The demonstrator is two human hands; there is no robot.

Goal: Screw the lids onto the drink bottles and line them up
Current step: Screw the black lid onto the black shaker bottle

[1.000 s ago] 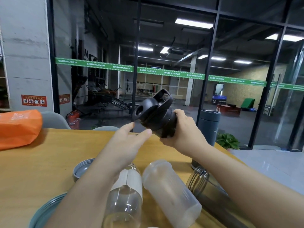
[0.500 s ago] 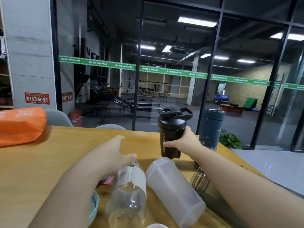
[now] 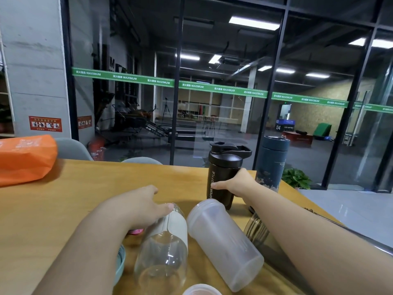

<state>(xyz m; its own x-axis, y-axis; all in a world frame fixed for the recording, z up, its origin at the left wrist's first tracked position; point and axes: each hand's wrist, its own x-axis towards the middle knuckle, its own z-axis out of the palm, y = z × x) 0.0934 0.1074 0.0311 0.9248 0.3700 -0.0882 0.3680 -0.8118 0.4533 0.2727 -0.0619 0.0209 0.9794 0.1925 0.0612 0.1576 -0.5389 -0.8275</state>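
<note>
My right hand (image 3: 237, 184) grips a black sport bottle (image 3: 222, 173) with its lid on, upright on the wooden table (image 3: 63, 205). To its right stands a lidded dark blue bottle (image 3: 271, 160). My left hand (image 3: 138, 207) hovers with relaxed fingers over the neck of a clear glass bottle with a white sleeve (image 3: 163, 243), which lies on its side without a lid. A frosted plastic shaker cup (image 3: 223, 241) lies beside it, open end away from me. A clear threaded bottle (image 3: 255, 228) lies under my right forearm, mostly hidden.
A teal lid (image 3: 120, 260) and a pink item (image 3: 136, 231) lie under my left arm. A whitish lid (image 3: 202, 290) peeks in at the bottom edge. An orange bag (image 3: 25, 158) sits at the far left. Grey chairs (image 3: 72, 149) and a glass wall stand behind the table.
My right hand brought the black bottle from tilted in the air down to upright on the table beside the blue one. My left hand let go of it and dropped over the glass bottle.
</note>
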